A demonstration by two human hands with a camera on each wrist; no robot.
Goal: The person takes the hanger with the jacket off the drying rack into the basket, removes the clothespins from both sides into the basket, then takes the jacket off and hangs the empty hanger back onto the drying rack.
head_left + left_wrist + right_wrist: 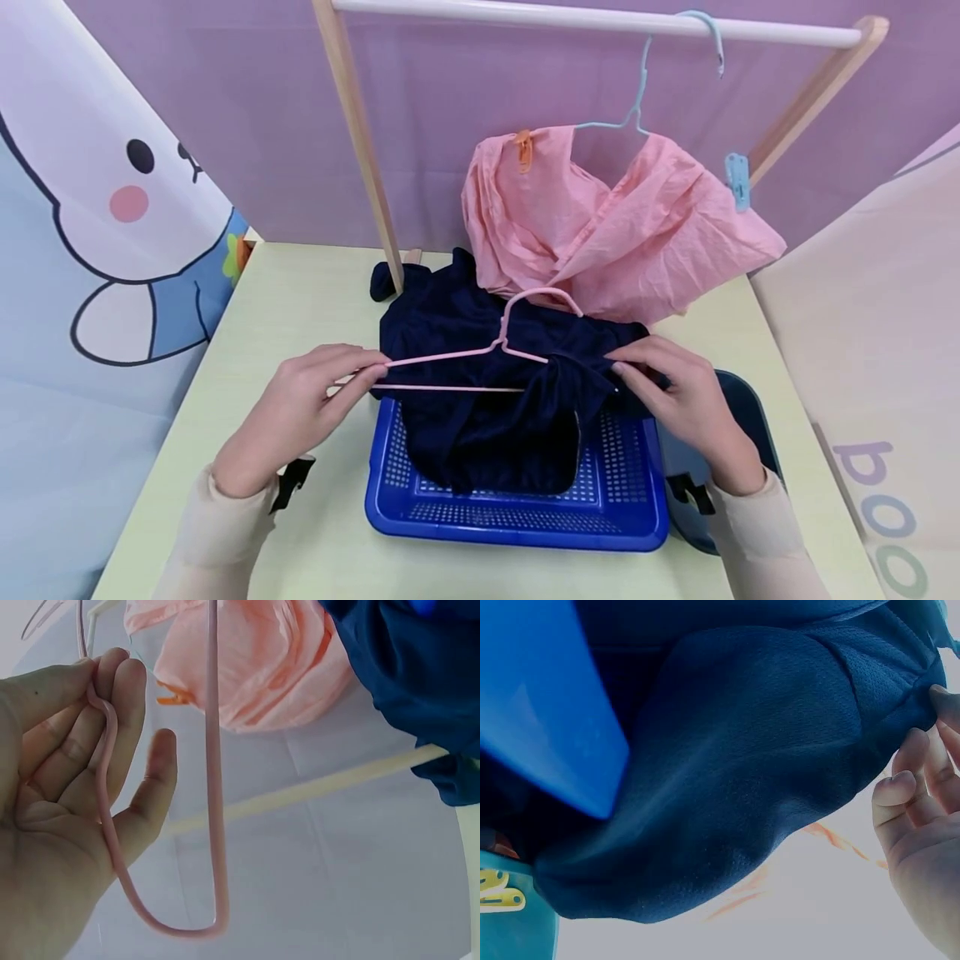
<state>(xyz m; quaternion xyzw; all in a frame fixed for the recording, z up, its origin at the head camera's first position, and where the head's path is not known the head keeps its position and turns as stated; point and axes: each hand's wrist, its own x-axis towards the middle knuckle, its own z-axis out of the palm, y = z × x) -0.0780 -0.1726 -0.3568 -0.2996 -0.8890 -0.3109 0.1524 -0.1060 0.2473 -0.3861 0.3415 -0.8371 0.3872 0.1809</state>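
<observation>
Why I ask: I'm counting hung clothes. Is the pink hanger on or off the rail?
Off: the left hand pinches the hanger, and its hook shows clear of the rail in the head view.

Laundry corner — clothes rack (525,14), basket (517,536)

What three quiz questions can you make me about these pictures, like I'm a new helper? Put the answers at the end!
1. Which hand pinches the pink hanger?
2. True or false: the pink garment is on a yellow hanger.
3. What colour is the basket below the dark blue garment? A) green B) blue C) red

Key: 1. The left hand. 2. False, it is on a light blue hanger. 3. B.
</observation>
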